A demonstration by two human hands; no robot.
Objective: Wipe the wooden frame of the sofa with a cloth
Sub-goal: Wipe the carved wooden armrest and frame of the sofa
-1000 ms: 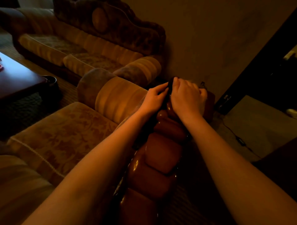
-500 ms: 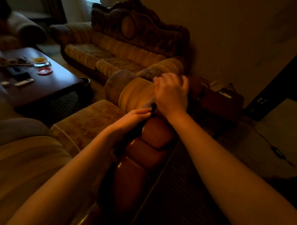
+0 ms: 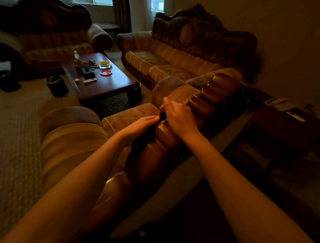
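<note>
Both hands sit mid-rail on the wooden frame [image 3: 213, 90], which runs lengthwise away from the person.

The dark cloth [image 3: 147, 137] lies on the frame's near left flank, under the left hand [image 3: 140, 125], whose fingers press flat. The right hand [image 3: 180, 119] curls over the top, apparently pinching the cloth's end. The unwiped lobes seem to lie beyond it.

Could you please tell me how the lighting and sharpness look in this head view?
Head view: dim, warm-toned light; daylight only from the window at the top; glossy highlights on the wooden frame; the dark cloth is nearly lost in shadow under the left hand; the wide lens bends the edges.
</note>
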